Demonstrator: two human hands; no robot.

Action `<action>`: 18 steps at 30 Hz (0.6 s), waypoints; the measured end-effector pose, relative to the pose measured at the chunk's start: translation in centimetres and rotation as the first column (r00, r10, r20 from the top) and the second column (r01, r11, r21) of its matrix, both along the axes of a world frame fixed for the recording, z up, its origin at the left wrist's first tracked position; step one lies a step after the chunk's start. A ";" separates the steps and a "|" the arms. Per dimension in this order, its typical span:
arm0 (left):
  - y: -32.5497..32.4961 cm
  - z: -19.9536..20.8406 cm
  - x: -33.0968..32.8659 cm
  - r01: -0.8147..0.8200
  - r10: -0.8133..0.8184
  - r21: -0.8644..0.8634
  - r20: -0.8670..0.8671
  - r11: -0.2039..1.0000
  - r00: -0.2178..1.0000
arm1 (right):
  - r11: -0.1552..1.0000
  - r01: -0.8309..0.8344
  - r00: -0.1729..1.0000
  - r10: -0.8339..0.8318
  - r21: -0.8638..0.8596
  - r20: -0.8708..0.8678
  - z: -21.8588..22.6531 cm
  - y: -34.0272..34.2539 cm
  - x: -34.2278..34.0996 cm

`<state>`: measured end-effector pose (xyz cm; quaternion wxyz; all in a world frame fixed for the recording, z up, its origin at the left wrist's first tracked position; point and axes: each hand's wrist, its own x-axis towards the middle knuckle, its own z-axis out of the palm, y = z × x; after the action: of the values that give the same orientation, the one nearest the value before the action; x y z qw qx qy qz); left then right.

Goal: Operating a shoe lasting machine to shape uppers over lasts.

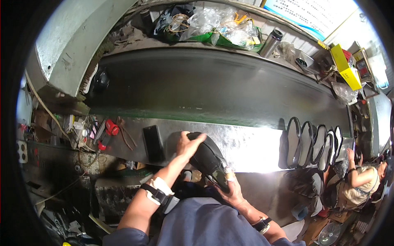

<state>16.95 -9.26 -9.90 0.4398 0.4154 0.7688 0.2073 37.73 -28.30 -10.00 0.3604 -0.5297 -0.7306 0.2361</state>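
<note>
Black shoe (207,153) slants between both hands above the near edge of the metal counter (254,143), one end far and left, the other near and right. Largest around it is the broad dark belt (217,86), running left to right beyond the counter, with a green strip along its near side. A grey metal housing (82,45) rises at the belt's left end, with a small black object (100,78) on the belt just beside it. To the right, another person (361,182) in a pale top has a hand by the counter's right end. On the far ledge a green tray (203,38) holds clear plastic bags. Five black-rimmed oval pieces (305,144) with pale insides line up side by side on the right of the counter. A yellow box (346,67) stands far right. The left hand (188,146) clasps the shoe's far end, fingers curved over it and thumb apart; the right hand (234,192) pinches the near end, a pale wrap on one digit, and its underside fingers cannot be made out. Left of the left hand, a dark phone (153,143) lies flat. A steel bottle (271,43) stands right of the tray, and a red tool (111,127) lies at the counter's left.
</note>
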 end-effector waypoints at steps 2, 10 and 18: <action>-0.8 -0.1 1.8 0.063 -0.055 0.040 -0.167 0.997 0.984 | 1.000 -0.009 1.000 0.009 -0.014 -0.021 -1.9 -0.4 0.8; 0.5 -1.9 -0.5 -0.095 0.097 0.028 -0.082 0.995 0.992 | 0.993 -0.051 0.974 0.026 -0.109 -0.224 -1.4 1.2 0.5; -2.3 8.3 -6.6 -0.199 0.183 0.275 0.081 0.941 0.980 | 0.630 -0.481 0.679 -0.173 -0.610 -0.713 7.8 8.3 -1.6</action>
<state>10.36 -11.59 -1.64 0.3747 0.3914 0.7560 0.3673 36.15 -19.96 -2.25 0.3333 -0.4218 -0.4057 0.7392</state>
